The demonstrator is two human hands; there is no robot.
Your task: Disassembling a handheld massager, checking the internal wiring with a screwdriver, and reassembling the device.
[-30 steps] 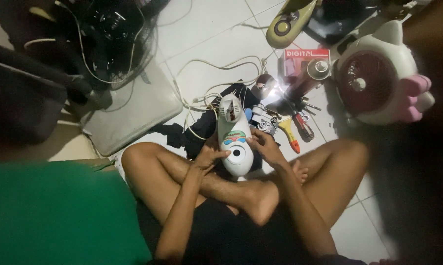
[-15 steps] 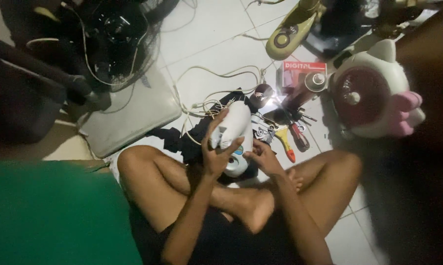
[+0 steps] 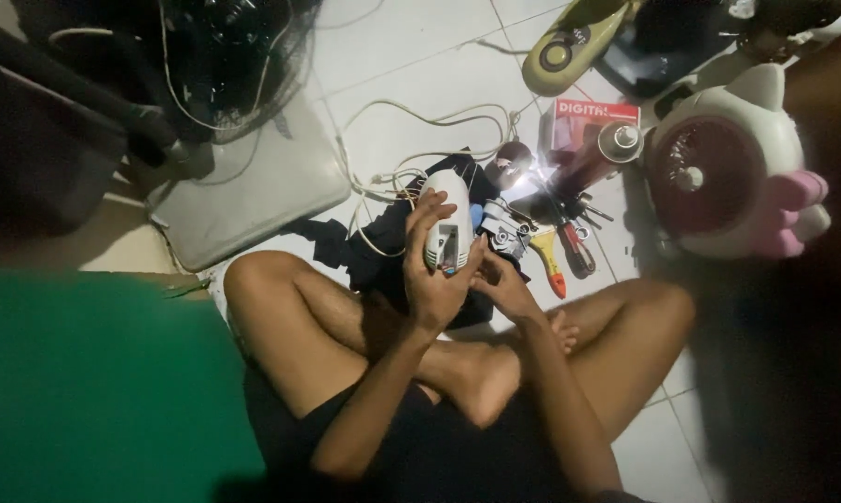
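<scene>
White plastic catches the light at the centre of the head view: a small rounded white appliance stands nearly upright in the left hand, whose grip is clamped around its lower body, the fingers wrapped over the left side and the thumb on the front. The right hand sits just beside it, lower and to the right, fingertips touching the appliance's bottom edge; whether that grip is closed on anything I cannot tell. The person sits cross-legged on the tiled floor, and the appliance is held above a dark cloth spread in front of the shins. A white cord loops across the tiles behind it. To the right lie a yellow-handled tool and a red-handled tool, near a red box. Further right stands a white and pink cat-shaped fan. A grey flat pad lies to the left.
</scene>
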